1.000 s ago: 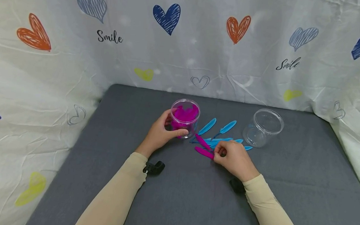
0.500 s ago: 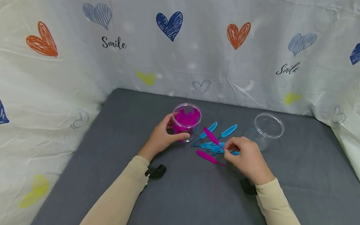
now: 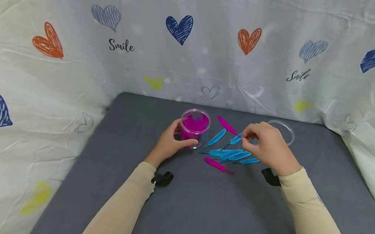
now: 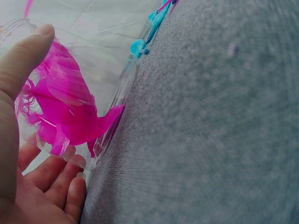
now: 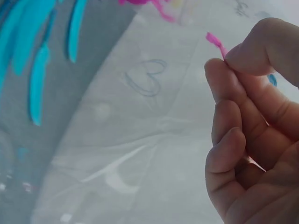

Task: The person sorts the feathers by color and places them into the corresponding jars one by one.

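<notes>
i see right hand point(image 3: 267, 148) pinching pink feather point(image 3: 226, 124) by stem, at hand's 10 o'clock. left hand point(image 3: 167, 142) wraps clear jar point(image 3: 201, 139), feather's 9 o'clock. blue feathers point(image 3: 232, 154) at 6 o'clock.

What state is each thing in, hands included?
Left hand: gripping the left jar
Left jar: upright, pink feathers inside
Right hand: pinching the held feather
Held feather: pink, gripped by stem
Other pink feather: lying loose
Blue feathers: lying loose, some overlapping
Right jar: mostly hidden, rim visible
</notes>
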### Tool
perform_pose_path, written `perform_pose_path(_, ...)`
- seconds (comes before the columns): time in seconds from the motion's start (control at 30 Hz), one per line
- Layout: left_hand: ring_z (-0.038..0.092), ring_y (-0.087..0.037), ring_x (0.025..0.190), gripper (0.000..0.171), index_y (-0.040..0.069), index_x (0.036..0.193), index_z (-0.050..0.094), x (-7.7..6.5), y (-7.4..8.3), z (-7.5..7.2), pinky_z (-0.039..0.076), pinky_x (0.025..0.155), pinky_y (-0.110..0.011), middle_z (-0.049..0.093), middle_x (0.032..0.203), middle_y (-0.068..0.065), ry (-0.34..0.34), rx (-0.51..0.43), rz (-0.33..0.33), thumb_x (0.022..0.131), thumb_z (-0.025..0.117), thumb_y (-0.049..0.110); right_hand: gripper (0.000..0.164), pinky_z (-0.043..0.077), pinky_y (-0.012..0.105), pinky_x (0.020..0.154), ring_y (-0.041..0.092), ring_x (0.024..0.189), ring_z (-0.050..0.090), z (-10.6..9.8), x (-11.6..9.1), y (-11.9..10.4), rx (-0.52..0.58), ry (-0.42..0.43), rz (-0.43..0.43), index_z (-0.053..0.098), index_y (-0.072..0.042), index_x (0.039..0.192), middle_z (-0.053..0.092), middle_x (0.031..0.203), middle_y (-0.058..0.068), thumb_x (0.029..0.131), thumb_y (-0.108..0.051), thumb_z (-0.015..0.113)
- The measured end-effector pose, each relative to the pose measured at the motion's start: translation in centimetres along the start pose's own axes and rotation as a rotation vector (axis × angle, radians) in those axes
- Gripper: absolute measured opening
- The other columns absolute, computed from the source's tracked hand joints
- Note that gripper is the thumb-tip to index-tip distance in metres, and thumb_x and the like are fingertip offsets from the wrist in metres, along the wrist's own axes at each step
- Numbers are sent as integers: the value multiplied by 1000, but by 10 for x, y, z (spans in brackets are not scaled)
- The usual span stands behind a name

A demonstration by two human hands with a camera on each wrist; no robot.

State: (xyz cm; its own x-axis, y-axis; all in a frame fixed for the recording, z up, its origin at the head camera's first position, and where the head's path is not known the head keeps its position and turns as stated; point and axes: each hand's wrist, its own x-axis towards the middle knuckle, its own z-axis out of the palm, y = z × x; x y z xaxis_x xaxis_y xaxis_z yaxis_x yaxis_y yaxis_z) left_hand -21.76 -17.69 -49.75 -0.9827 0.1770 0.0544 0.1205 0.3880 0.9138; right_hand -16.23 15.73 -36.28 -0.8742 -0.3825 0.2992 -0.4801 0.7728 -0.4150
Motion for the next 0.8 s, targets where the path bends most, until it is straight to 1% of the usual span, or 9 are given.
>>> perform_pose_path(0.13, 54, -29, 141, 98, 28, 163, 41, 0, -1, -2, 52, 117, -55, 58, 152, -1, 2, 1, -4, 83, 90, 59, 13, 55, 37, 82, 16, 91, 60, -4, 20, -7, -28, -52, -66, 74, -18, 89, 72, 88, -4, 94, -7, 72)
perform_pose_path(0.27, 54, -30, 142, 98, 28, 163, 41, 0, 0, -2, 51, 118, -56, 58, 152, -2, -2, 2, -4, 83, 89, 59, 11, 57, 37, 83, 18, 93, 63, -3, 38, -15, -67, -113, -142, 74, -17, 89, 72, 90, -4, 95, -8, 74)
perform_pose_path(0.37, 54, -29, 142, 97, 29, 163, 41, -1, 1, -1, 51, 118, -55, 59, 152, -1, -2, -2, -1, 84, 89, 59, 9, 59, 37, 85, 19, 93, 65, -2, 47, -21, -76, -146, -184, 75, -17, 90, 72, 91, -4, 95, -9, 76)
perform_pose_path(0.53, 54, -28, 142, 97, 29, 162, 42, -1, 0, 2, 50, 119, -53, 59, 151, 1, -4, 2, -2, 83, 89, 60, 10, 59, 36, 85, 18, 92, 65, 3, 59, -27, -66, -172, -206, 77, -17, 90, 73, 91, -4, 95, -9, 76)
perform_pose_path(0.67, 54, -28, 142, 97, 28, 162, 42, -1, 1, 2, 49, 121, -53, 59, 152, 0, 3, 4, -2, 84, 89, 59, 12, 58, 35, 81, 18, 88, 64, 9, 70, -31, -60, -190, -230, 77, -17, 88, 73, 90, -4, 95, -7, 75)
perform_pose_path(0.8, 54, -27, 142, 95, 27, 162, 43, -2, 0, 0, 49, 121, -53, 59, 151, 1, 13, -3, -3, 85, 89, 58, 13, 56, 34, 76, 19, 84, 60, 16, 84, -38, -97, -209, -257, 76, -17, 87, 73, 88, -4, 95, -7, 75)
